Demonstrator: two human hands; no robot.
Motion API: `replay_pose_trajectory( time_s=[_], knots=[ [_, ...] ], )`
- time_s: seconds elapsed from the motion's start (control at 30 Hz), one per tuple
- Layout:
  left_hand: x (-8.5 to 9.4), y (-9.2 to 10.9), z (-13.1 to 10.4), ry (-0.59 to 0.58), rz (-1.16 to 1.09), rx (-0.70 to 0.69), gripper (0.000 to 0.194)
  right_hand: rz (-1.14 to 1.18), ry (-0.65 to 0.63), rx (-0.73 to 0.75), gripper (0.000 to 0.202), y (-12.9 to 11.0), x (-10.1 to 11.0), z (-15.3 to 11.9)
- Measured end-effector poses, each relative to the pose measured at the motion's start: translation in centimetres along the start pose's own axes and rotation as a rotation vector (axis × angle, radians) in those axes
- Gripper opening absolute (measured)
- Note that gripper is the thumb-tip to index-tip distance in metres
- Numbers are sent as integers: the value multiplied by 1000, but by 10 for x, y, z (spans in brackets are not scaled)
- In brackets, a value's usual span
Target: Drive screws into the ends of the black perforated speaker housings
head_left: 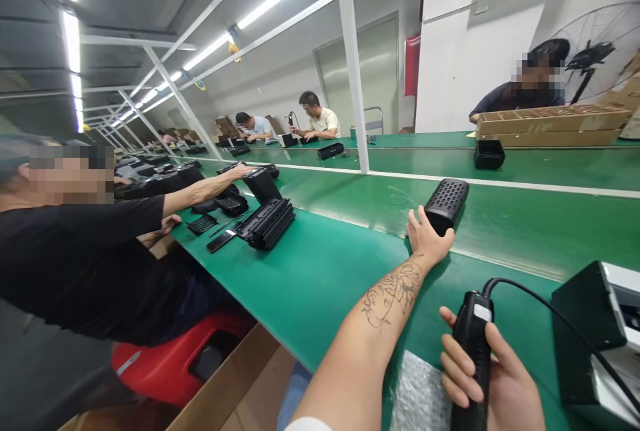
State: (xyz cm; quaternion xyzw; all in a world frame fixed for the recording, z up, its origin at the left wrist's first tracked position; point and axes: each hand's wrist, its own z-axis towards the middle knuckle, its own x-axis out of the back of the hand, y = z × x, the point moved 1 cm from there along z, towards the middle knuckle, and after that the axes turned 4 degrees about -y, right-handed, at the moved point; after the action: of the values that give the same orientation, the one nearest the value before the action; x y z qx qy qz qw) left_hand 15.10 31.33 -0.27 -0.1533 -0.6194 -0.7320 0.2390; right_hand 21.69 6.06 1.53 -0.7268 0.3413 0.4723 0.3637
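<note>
With its arm stretched forward, my left hand (429,234) has its fingers around the near end of a black perforated casing (449,201) on the green bench. At the lower right, my right hand (487,378) is wrapped round a black handheld tool (473,338) with a white label. A black cable runs from the tool's top toward the right edge. The lower end of the tool is cut off by the frame. Beneath the tool, a sheet of bubble wrap (419,394) lies on the bench.
A person in black (80,251) sits left, one hand on a black casing (262,184). Stacked black parts (267,223) lie nearby. At right stands a black-and-white machine (590,338). A white post (353,64) rises beyond the bench. Cardboard trays (550,128) and several people are farther back.
</note>
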Motion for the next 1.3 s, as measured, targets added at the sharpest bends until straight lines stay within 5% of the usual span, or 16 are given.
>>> replay_pose_trajectory(
  time_s=[0.23, 0.47, 0.77, 1.3],
  knots=[
    [60, -14, -103, -264, -215, -51, 32, -121, 125, 69, 49, -14, -9, 1],
    [94, -15, -164, -625, -544, 37, 36, -202, 149, -8, 31, -27, -1, -1],
    [97, -34, -168, -740, -626, 171, 22, -380, 180, -129, 41, -16, 12, 1],
    [98, -38, -166, -758, -549, 76, 17, -532, 261, -151, 42, -8, 10, 2]
  ],
)
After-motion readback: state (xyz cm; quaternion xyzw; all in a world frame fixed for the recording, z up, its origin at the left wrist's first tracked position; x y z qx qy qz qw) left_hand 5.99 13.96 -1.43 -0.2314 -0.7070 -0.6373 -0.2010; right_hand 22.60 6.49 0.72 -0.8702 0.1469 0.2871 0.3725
